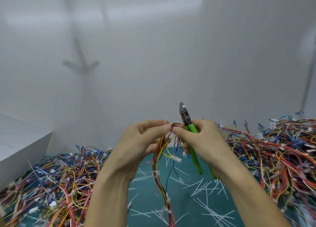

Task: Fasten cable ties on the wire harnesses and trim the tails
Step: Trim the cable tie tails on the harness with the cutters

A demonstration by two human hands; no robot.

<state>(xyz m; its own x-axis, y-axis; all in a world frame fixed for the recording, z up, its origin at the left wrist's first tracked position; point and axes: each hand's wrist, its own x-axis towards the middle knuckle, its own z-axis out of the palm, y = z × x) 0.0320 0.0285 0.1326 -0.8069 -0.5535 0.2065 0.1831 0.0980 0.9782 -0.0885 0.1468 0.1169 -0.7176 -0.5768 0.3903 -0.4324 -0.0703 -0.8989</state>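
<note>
L hand (145,139) fingers (159,129) pinch harness (160,175) top; red/yellow wires w/ white ties (155,173) hang below them. R hand (203,138) fingers grip green cutters (185,115), thumb on harness. Wire piles (51,184) either side; teal bench (148,202) strip under fingers.

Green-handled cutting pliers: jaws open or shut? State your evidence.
Shut, apparently: the green-handled cutting pliers in the right hand show no gap between the blades.
</note>
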